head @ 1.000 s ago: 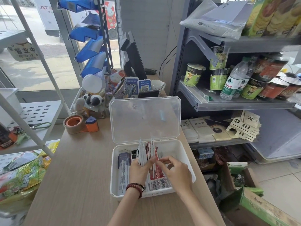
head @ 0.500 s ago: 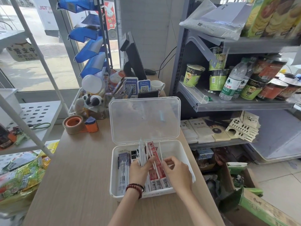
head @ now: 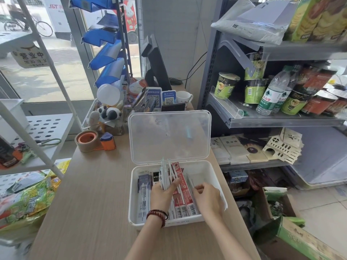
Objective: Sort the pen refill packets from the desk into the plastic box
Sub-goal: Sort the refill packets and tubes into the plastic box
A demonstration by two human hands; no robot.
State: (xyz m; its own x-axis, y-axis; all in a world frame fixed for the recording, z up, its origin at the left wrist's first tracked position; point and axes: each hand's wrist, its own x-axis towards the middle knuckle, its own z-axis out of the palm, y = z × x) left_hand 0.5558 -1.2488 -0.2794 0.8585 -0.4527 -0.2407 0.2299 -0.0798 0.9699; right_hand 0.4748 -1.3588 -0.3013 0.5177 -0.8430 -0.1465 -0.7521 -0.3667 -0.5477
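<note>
Box (head: 180,222) sits on the desk (head: 84,194), near the right edge. Lid (head: 169,136) is hinged open and standing upright at the far side.

Inside the box:
- white packets (head: 165,173): bundle standing on edge, left of centre, tops above the rim
- red packets (head: 181,186): just right of the bundle, leaning back, barcode ends toward the near wall
- dark packets (head: 143,186): lying flat along the left wall
- clear packet (head: 190,180): thin, on edge, right of the red ones

Left hand (head: 163,196): in the box, fingers curled round the white bundle, thumb on its right side, holding it upright. Bead bracelet (head: 157,215) on that wrist.

Right hand (head: 208,197): in the right half of the box, fingers curled inward, fingertips (head: 199,187) at the clear packet. Can't tell whether it pinches the packet or only touches it.

No loose packets in sight on the desk outside the box.

Around it:
- tape (head: 87,140) at the far left of the desk
- QR stands (head: 161,98) and mug (head: 185,98) behind the lid, monitor (head: 155,66) behind those
- shelf (head: 281,121) to the right with noodle cups (head: 226,85) and a water bottle (head: 270,94)
- snack bags (head: 28,199) to the left, below desk level
</note>
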